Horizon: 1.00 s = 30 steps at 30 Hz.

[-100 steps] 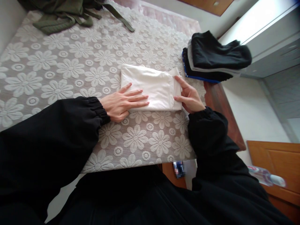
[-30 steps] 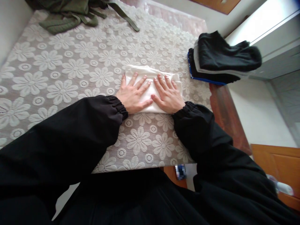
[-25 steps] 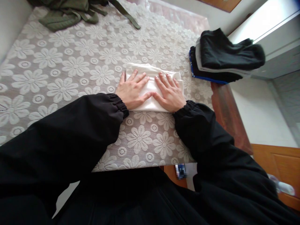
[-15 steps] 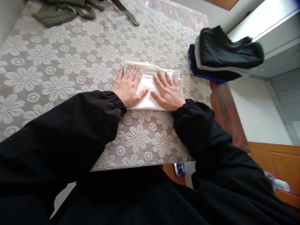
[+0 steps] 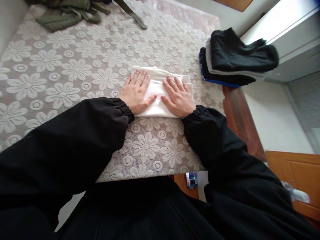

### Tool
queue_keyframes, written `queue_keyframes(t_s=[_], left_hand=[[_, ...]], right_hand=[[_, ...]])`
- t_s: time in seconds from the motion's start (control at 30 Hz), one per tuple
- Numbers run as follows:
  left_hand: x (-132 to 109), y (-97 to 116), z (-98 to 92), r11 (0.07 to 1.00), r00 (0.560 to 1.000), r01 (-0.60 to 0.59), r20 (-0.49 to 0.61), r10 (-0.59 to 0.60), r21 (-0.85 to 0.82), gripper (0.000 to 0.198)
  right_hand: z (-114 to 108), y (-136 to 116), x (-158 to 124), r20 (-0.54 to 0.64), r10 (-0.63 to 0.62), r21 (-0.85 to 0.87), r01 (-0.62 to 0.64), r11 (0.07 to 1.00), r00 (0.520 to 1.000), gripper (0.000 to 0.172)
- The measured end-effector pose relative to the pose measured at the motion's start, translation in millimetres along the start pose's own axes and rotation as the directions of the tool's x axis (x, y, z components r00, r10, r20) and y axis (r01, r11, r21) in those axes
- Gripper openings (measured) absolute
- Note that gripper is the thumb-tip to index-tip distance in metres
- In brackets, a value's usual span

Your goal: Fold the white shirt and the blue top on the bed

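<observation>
A white folded cloth garment lies flat on the table, its long side facing me. Its exact kind cannot be made out. Across its left part rests my left hand, palm down with the fingers spread. My right hand lies the same way on the right part, and the two thumbs point toward each other with a small gap between them. Slight creases run over the fabric between the hands. Parts of the cloth under both palms are hidden.
A stack of folded clothes, black, grey and blue-edged, sits at the table's right edge. An olive green bag with straps lies at the far left. The table wears a flower-patterned lace cloth. A wooden door panel stands at lower right.
Both hands stay flat on the white cloth in the same places. The whole view has shifted very slightly; nothing else has visibly moved.
</observation>
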<state>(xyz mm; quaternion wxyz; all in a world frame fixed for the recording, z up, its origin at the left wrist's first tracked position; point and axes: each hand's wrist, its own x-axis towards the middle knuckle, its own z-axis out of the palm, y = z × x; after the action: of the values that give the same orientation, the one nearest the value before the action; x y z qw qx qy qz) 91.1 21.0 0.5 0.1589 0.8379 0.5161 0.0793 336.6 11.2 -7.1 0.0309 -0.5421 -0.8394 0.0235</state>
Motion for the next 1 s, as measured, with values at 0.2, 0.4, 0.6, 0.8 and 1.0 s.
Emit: queue_keyframes(t_s=[0.2, 0.4, 0.6, 0.8, 1.0], left_hand=[[-5.0, 5.0, -4.2, 0.996, 0.997, -0.076, -0.019, 0.075, -0.039, 0.104], [-3.4, 2.9, -1.0, 0.995, 0.997, -0.080, -0.003, 0.080, -0.058, 0.111], [-3.8, 2.2, -0.3, 0.996, 0.997, -0.080, -0.012, 0.080, -0.042, 0.102], [-5.1, 4.6, -1.6, 0.997, 0.998, -0.070, -0.003, 0.070, 0.014, 0.092], [-5.9, 3.6, -2.3, 0.996, 0.997, -0.073, -0.022, 0.072, -0.042, 0.092]], right_hand=[[0.1, 1.1, 0.1, -0.003, -0.004, 0.002, 0.004, 1.000, 1.000, 0.090], [0.4, 0.2, 0.1, -0.006, -0.006, -0.012, 0.006, 1.000, 1.000, 0.086], [-0.4, -1.8, -0.2, -0.001, 0.003, -0.030, -0.003, 1.000, 1.000, 0.086], [-0.5, -1.8, -0.5, -0.002, 0.000, -0.013, 0.000, 1.000, 1.000, 0.086], [1.3, 2.5, -0.4, -0.024, -0.007, 0.006, 0.007, 1.000, 1.000, 0.083]])
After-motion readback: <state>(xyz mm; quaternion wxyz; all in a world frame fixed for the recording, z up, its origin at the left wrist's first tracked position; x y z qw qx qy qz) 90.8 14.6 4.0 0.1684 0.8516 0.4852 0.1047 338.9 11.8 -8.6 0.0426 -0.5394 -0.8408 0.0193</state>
